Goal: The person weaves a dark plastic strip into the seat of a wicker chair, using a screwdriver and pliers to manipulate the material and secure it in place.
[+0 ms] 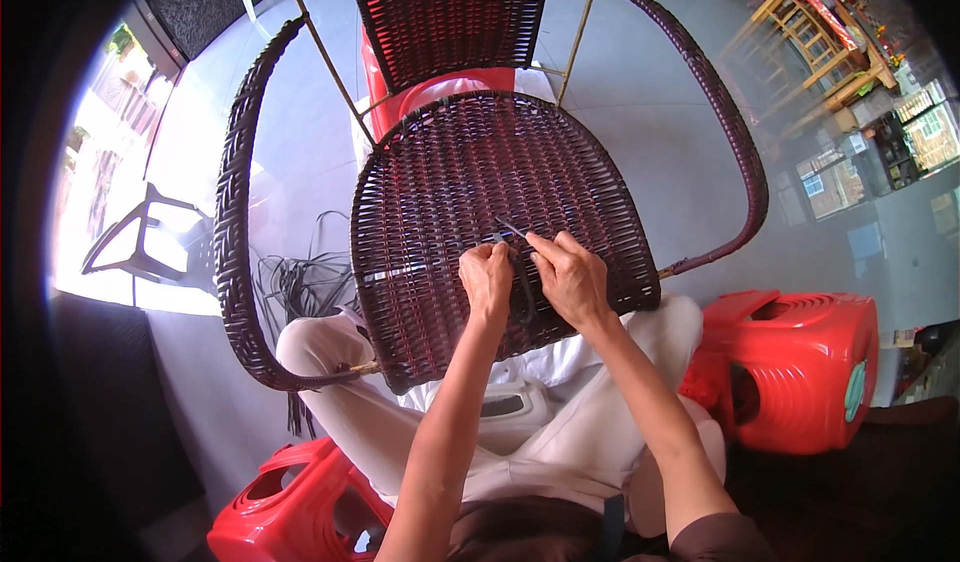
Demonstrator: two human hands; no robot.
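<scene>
A dark brown woven wicker chair lies tipped in front of me, its seat [450, 177] leaning over my lap. Over the lower part of the seat, my left hand [486, 280] is closed in a pinch on a dark weaving strip [526, 297], which hangs in a loop between my hands. Right beside it, my right hand [572, 277] grips a thin pointed metal tool [510, 227], whose tip points up and left across the weave. The tool's handle is hidden inside my fingers. Both hands are close together, near the seat's surface.
The chair's curved armrests arch out at the left [235, 182] and right [745, 152]. Loose dark strips [305, 287] lie on the floor at left. Red plastic stools stand at lower left [290, 502] and right [800, 362]. Another red stool [380, 112] is behind the chair.
</scene>
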